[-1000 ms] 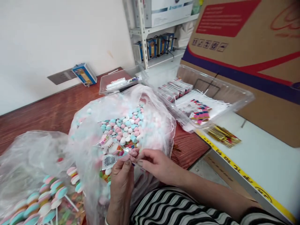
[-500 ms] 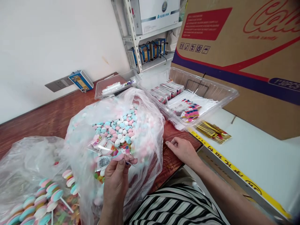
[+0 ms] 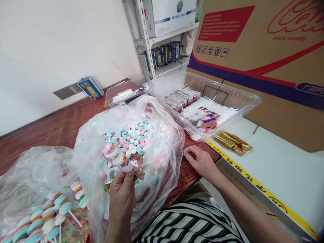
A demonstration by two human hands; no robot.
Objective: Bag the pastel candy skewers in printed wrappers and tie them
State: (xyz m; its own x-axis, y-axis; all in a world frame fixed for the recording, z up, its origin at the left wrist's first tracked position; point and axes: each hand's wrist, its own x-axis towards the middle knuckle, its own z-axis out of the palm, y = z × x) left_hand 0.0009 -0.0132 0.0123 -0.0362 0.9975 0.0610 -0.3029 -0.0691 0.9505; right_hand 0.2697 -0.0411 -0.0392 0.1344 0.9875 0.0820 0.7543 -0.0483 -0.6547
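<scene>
My left hand [image 3: 123, 192] is closed on a wrapped lollipop [image 3: 116, 161] in a clear printed sleeve, held upright in front of a big clear plastic bag [image 3: 162, 141] full of pink, blue and white candy discs [image 3: 131, 138]. My right hand [image 3: 199, 161] rests on the red-brown table [image 3: 50, 125] just right of that bag, fingers curled with the tips pinched together; whether it holds anything I cannot make out. A second clear bag [image 3: 32, 182] at the lower left holds finished pastel lollipops [image 3: 54, 211] on white sticks.
A clear plastic tray [image 3: 243, 98] at the right holds printed sleeves and white sticks. Gold twist ties [image 3: 231, 142] lie on a white surface edged with yellow tape [image 3: 255, 184]. Behind stand a large cardboard box [image 3: 278, 60], a metal shelf [image 3: 145, 40], a smaller tray [image 3: 121, 94] and a blue box [image 3: 90, 87].
My right hand let go of the wrapped lollipop and moved right, down to the table beside the bag. My left hand still holds the lollipop in about the same place.
</scene>
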